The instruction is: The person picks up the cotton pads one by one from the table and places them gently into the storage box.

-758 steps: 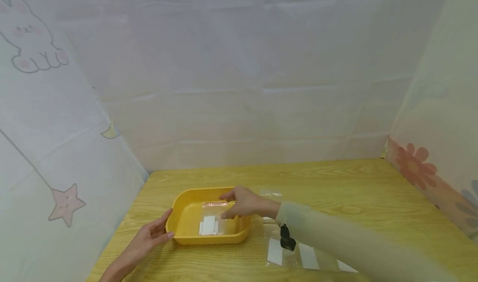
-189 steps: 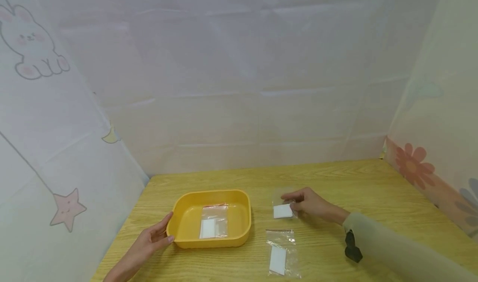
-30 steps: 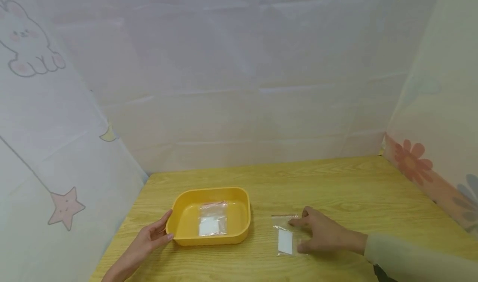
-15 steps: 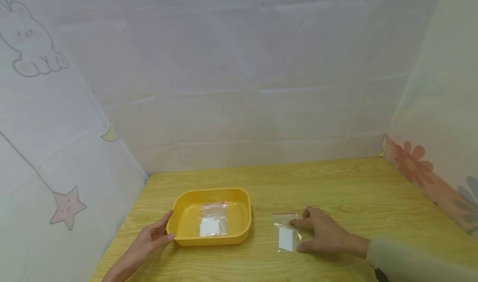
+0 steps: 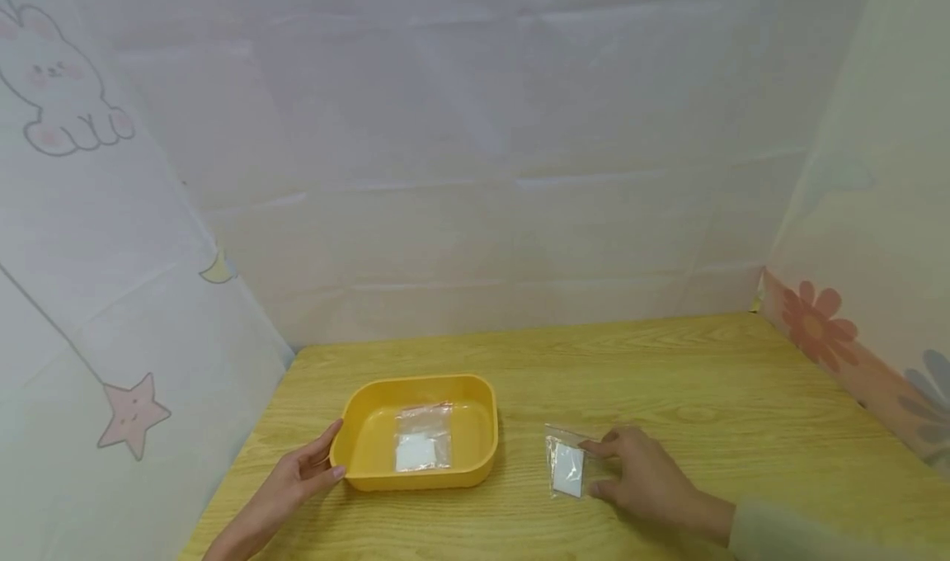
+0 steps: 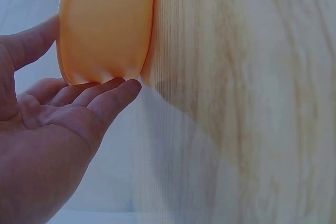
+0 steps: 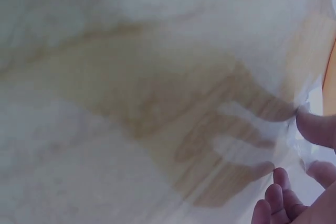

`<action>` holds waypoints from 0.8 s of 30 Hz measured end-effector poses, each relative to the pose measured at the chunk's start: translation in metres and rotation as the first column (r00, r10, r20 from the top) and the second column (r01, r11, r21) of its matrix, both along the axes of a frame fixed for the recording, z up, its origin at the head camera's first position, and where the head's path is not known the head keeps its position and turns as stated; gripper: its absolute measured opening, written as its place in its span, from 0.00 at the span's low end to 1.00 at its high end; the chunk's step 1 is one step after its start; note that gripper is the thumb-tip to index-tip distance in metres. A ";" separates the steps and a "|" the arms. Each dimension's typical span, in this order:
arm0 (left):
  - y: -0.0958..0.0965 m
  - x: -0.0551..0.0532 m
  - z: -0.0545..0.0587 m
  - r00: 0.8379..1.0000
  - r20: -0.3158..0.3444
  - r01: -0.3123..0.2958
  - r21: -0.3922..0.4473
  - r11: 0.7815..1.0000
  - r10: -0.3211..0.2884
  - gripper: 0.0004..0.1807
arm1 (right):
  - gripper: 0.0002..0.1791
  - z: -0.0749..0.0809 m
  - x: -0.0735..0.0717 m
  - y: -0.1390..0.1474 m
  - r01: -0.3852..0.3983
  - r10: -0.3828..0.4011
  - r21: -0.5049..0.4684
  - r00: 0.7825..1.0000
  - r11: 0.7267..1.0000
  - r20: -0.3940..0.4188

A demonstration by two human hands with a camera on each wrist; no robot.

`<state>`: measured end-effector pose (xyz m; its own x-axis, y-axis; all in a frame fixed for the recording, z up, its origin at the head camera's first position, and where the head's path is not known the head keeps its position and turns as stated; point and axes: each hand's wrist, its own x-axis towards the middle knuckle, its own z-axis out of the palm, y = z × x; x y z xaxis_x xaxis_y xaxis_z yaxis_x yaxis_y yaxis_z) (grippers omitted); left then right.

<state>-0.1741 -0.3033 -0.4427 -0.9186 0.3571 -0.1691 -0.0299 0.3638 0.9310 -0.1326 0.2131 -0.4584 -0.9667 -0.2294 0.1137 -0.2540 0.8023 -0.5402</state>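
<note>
A yellow plastic tray stands on the wooden table. My left hand holds its left end, thumb at the near corner and fingers farther back along the side; the left wrist view shows the fingers against the tray wall. Inside lie clear zip bags with white cards, overlapping, so how many I cannot tell. To the right of the tray, my right hand pinches the right side of another clear zip bag holding a white card. This bag is tilted. In the right wrist view, fingertips partly hide it.
The wooden table reaches back to a pale cloth wall. Printed side sheets with a rabbit, a star and a red flower stand at left and right.
Several bags lay right of the tray in the oldest frame; one is there now. Over the last second its right side has come up in my right hand. My left hand stays put.
</note>
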 end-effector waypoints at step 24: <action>0.000 -0.001 -0.001 1.000 0.005 0.000 0.008 1.000 0.000 0.45 | 0.39 -0.005 -0.004 -0.003 -0.062 0.092 -0.361 0.993 0.931 0.066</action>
<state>-0.1753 -0.3035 -0.4435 -0.9178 0.3581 -0.1713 -0.0351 0.3565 0.9336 -0.1364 0.2098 -0.4639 -0.9569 -0.2626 0.1244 -0.2510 0.5316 -0.8090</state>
